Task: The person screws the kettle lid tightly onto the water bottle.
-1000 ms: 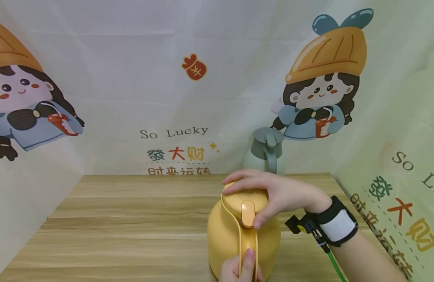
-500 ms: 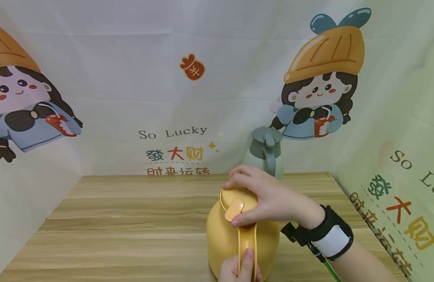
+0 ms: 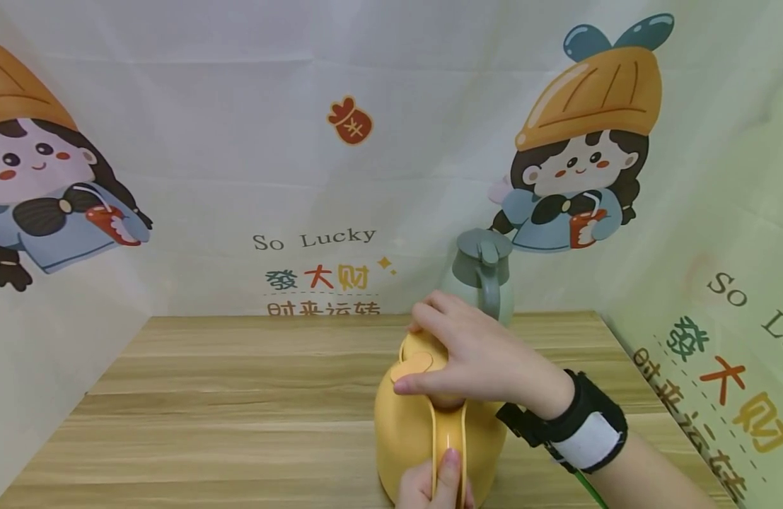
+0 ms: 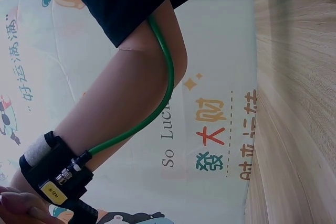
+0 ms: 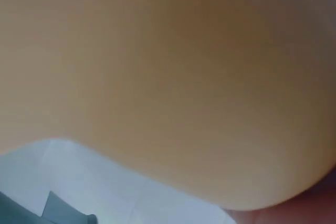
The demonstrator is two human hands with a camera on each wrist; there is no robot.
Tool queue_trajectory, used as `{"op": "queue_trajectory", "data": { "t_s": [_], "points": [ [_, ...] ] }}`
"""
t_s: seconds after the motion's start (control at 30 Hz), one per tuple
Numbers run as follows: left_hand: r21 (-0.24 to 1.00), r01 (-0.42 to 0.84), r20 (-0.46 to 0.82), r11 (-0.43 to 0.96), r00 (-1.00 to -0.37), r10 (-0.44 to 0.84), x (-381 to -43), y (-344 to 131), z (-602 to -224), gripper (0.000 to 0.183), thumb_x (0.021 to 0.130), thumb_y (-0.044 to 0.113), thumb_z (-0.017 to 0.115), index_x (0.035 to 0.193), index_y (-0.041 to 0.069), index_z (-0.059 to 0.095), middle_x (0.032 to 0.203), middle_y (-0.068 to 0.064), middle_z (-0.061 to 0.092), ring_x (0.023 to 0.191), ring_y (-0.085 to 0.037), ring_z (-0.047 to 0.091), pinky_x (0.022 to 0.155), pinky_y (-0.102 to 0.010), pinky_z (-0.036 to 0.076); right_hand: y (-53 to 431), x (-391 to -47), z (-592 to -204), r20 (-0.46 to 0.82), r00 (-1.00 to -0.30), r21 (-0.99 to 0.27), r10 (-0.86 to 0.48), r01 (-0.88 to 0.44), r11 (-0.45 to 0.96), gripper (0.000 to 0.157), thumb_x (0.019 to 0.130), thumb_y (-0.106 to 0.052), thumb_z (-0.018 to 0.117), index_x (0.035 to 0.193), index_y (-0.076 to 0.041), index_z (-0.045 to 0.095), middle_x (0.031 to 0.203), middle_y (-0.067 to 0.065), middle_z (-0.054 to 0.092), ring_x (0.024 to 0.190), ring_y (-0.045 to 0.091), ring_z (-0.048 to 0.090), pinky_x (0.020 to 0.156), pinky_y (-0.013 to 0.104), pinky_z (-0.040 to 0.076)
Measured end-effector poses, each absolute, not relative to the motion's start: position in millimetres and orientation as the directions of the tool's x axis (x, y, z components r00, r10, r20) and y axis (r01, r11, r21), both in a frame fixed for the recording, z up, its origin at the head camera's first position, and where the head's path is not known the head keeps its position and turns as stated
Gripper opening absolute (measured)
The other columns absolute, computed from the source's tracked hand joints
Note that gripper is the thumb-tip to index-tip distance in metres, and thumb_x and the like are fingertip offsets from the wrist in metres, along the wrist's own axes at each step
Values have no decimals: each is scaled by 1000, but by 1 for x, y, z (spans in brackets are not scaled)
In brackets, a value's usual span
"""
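A yellow thermos jug stands upright on the wooden table, its handle facing me. My left hand grips that handle low down, the thumb along its back. Over the top, my right hand holds the yellow lid, fingers on the far rim and thumb by the lid's lever, which points left, away from the handle. In the right wrist view the jug's blurred body fills most of the picture. The left wrist view shows the right forearm instead of the left hand's work.
A pale green jug with a grey lid and handle stands behind, against the printed backdrop. The right wrist wears a black strap with a camera and a green cable. Wooden table surface extends to the left.
My right hand has turned the lid, so its lever has swung from above the handle round to the left. The right wrist moved slightly left; the left hand kept its grip on the handle.
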State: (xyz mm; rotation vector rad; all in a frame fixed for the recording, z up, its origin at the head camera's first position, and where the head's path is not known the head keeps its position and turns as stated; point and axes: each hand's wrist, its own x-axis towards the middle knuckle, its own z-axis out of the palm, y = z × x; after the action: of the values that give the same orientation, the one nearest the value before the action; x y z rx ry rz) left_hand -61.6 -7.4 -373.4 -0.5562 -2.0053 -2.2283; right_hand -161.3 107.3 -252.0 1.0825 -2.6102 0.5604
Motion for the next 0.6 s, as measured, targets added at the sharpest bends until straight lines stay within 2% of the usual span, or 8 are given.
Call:
{"op": "queue_trajectory", "data": {
  "t_s": [0.4, 0.6],
  "points": [
    [953, 255, 284, -161, -938, 197, -62, -8, -373, 50, 100, 8, 37, 54, -5, 52, 46, -22, 45, 43, 3, 39, 40, -8, 33, 95, -160, -246, 372, -774, -127, -513, -590, 797, 54, 71, -75, 54, 80, -23, 42, 75, -5, 38, 64, 10, 38, 51, 24, 34],
    [961, 224, 254, -161, -946, 199, -62, -8, -372, 50, 100, 11, 38, 55, -5, 52, 47, -22, 45, 43, 2, 39, 41, -9, 32, 87, -155, -244, 347, -839, -126, -419, -485, 866, 57, 72, -75, 53, 84, -20, 45, 74, -2, 40, 65, 13, 38, 51, 27, 34]
  ]
}}
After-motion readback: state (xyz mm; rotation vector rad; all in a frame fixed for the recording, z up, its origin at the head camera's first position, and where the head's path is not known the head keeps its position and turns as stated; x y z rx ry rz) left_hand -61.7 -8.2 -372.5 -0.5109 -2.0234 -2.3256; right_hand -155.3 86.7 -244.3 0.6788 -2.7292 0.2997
